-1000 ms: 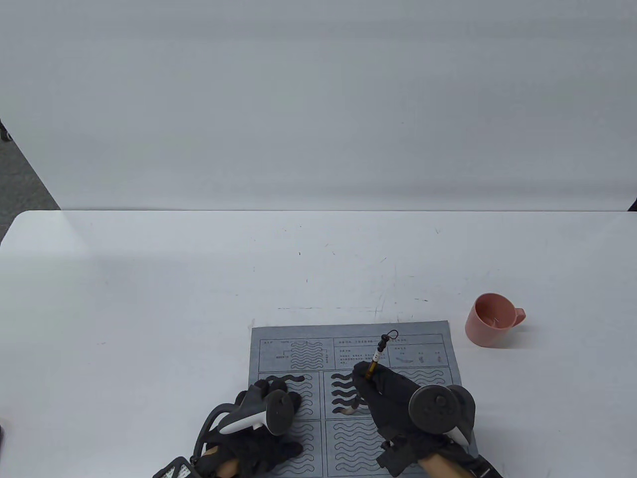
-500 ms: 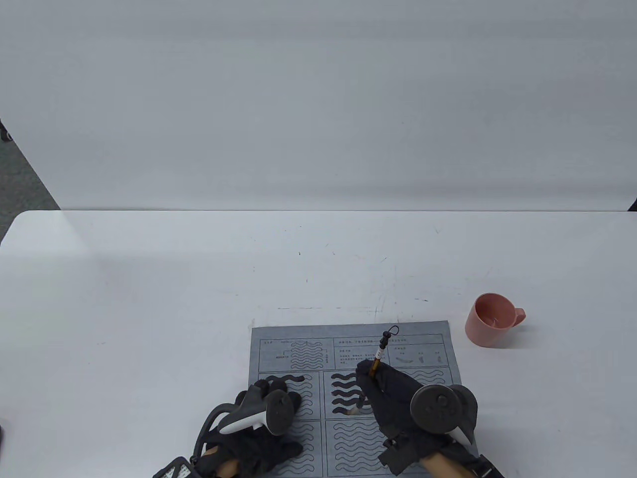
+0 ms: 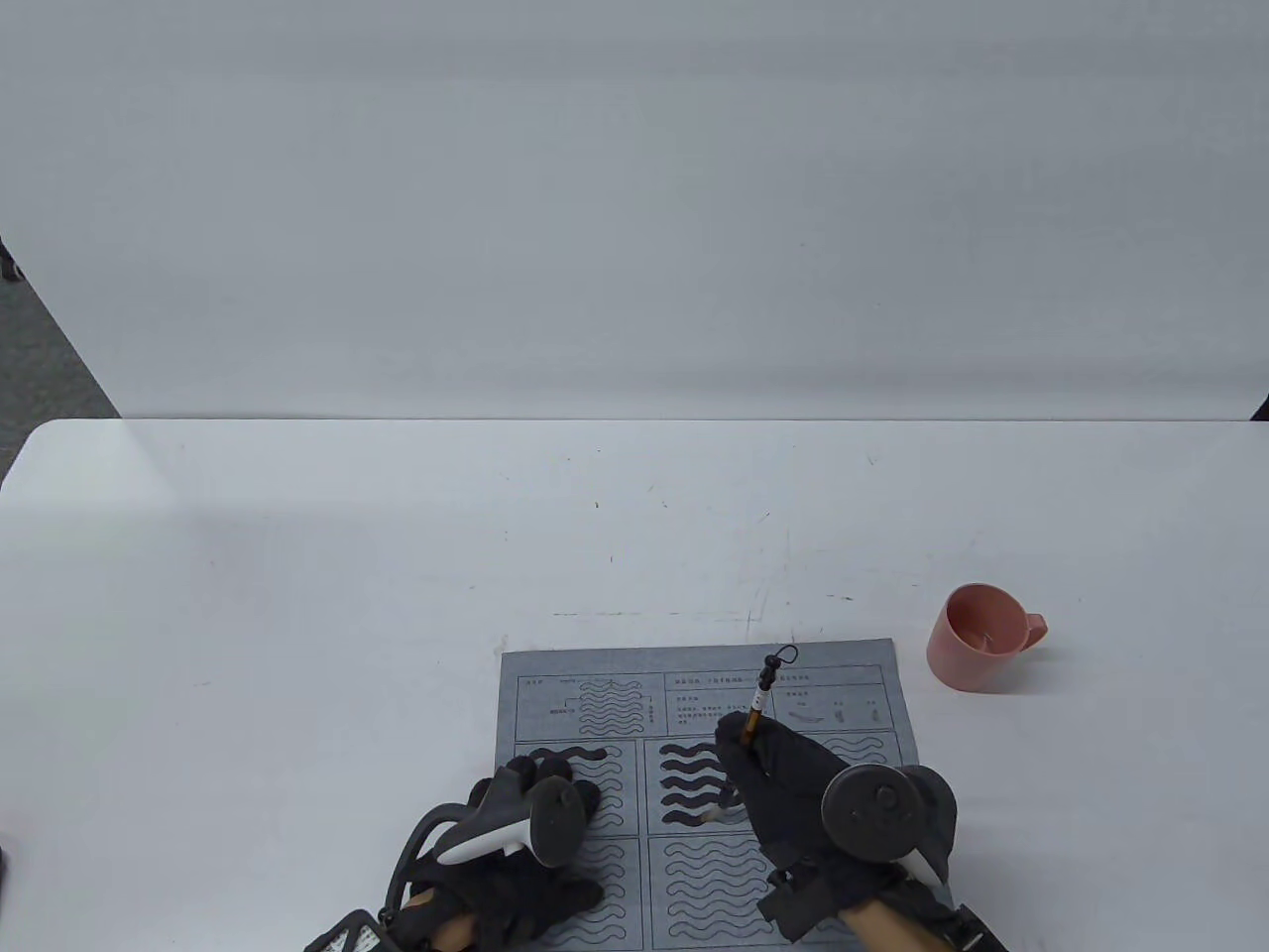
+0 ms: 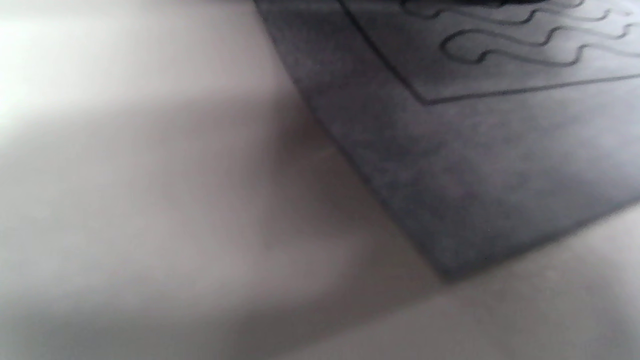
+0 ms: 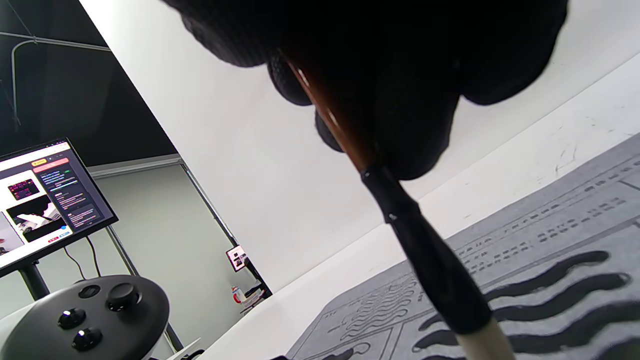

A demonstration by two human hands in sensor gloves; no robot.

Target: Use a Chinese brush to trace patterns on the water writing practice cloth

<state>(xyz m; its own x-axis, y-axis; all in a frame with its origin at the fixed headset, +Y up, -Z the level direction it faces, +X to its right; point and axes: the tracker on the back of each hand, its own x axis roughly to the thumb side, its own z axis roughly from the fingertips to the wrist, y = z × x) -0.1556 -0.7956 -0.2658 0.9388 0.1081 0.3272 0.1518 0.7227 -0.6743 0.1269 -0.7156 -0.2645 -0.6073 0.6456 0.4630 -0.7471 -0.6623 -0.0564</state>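
Observation:
A grey water writing cloth (image 3: 694, 674) printed with wavy outlines lies at the table's near edge. Several waves in its middle panel (image 3: 694, 783) are filled dark. My right hand (image 3: 783, 793) grips a brown Chinese brush (image 3: 758, 704); its pale tip (image 3: 712, 816) touches the cloth on the lowest dark wave. In the right wrist view the brush shaft (image 5: 425, 260) runs down from my gloved fingers (image 5: 400, 75) to the cloth (image 5: 550, 240). My left hand (image 3: 525, 823) rests flat on the cloth's left panel. The left wrist view shows only the cloth's corner (image 4: 475, 175).
A pink cup (image 3: 981, 637) stands on the white table (image 3: 397, 555) to the right of the cloth, handle pointing right. A monitor (image 5: 45, 195) and the left hand's tracker (image 5: 90, 320) show in the right wrist view.
My right hand and the brush have shifted slightly to the right along the lowest dark wave, lengthening the wet stroke. The left hand has not moved.

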